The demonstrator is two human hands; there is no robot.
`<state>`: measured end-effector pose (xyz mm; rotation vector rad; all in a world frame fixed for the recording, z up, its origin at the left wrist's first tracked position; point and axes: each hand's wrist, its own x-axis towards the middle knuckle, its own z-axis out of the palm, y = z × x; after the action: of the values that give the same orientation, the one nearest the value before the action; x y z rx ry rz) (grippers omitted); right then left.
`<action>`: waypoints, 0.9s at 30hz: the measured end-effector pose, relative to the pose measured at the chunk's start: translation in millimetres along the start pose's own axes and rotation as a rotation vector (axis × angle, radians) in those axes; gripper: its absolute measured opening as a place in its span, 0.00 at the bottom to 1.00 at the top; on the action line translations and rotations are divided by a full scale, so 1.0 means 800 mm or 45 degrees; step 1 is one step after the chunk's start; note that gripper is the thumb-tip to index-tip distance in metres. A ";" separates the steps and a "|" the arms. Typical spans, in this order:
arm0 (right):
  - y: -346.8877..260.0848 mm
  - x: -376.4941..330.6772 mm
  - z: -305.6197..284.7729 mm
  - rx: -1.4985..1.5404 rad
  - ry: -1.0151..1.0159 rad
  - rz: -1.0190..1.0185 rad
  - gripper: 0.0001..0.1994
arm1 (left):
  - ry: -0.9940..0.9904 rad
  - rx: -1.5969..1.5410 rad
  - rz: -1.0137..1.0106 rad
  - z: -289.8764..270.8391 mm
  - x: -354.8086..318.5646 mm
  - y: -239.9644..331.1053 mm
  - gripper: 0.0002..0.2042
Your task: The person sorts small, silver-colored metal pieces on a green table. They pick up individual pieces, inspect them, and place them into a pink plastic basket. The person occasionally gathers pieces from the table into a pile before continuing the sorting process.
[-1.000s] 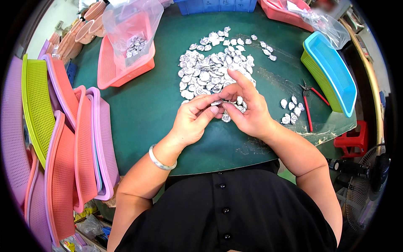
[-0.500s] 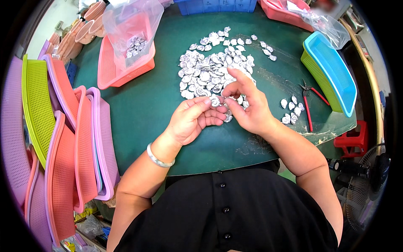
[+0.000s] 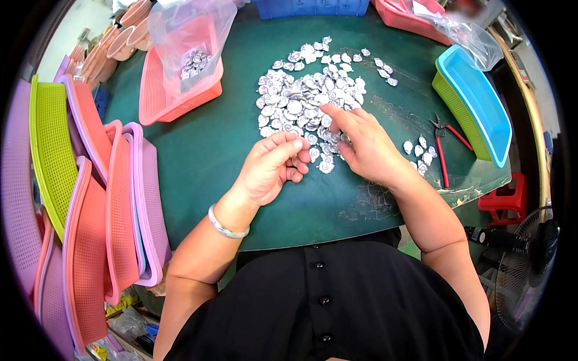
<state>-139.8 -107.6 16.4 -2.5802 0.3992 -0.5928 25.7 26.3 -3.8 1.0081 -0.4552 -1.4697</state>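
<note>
A pile of small silver-white swirl-shaped metal pieces (image 3: 295, 107) covers the middle of the green table. My left hand (image 3: 271, 165) is at the pile's near left edge, thumb and fingertips closed together; whether a piece is inside I cannot make out. A few loose pieces (image 3: 326, 163) lie just right of its fingertips. Over the pile's near right side, my right hand (image 3: 373, 147) has its index finger stretched out and its thumb apart, with nothing seen in its grasp. Red-handled cutting pliers (image 3: 441, 150) rest farther right, beside a small group of similar pieces (image 3: 424, 153).
A pink basket (image 3: 150, 99) holding a clear bag (image 3: 192, 36) of pieces stands at the far left. Stacked blue and green baskets (image 3: 475, 102) are at the right. Several coloured baskets (image 3: 90, 253) lean left of the table. A fan (image 3: 518, 265) and red stool (image 3: 506, 198) stand right.
My hands have moved apart. The right has shifted away from the left fingers and out over the pile. The piece seen between my left fingertips no longer shows clearly there.
</note>
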 end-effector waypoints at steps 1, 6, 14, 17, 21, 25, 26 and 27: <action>0.001 0.000 0.000 0.031 0.007 0.020 0.28 | 0.015 0.036 -0.010 0.002 0.000 0.000 0.07; 0.006 0.001 0.009 0.317 0.136 0.141 0.28 | 0.039 0.161 -0.015 0.008 -0.004 -0.002 0.07; -0.002 -0.003 0.014 1.069 -0.023 0.284 0.28 | 0.107 0.459 0.189 0.023 -0.004 -0.004 0.07; -0.008 -0.002 0.011 1.133 -0.111 0.339 0.28 | 0.084 0.580 0.225 0.027 -0.003 -0.004 0.05; -0.008 -0.002 0.012 1.229 -0.140 0.417 0.27 | 0.064 0.341 0.131 0.018 0.000 -0.011 0.05; -0.010 -0.001 0.004 1.297 -0.134 0.482 0.27 | 0.109 0.191 0.077 0.017 -0.001 -0.006 0.05; -0.009 -0.001 0.005 1.314 -0.135 0.484 0.27 | 0.126 0.163 0.071 0.017 -0.001 -0.005 0.04; -0.009 -0.001 0.005 1.332 -0.136 0.487 0.27 | 0.129 0.155 0.070 0.017 -0.002 -0.005 0.04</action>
<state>-137.2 -100.0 16.1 -1.4784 0.3879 -0.3678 12.7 24.5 1.0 1.1523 -0.4996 -1.3483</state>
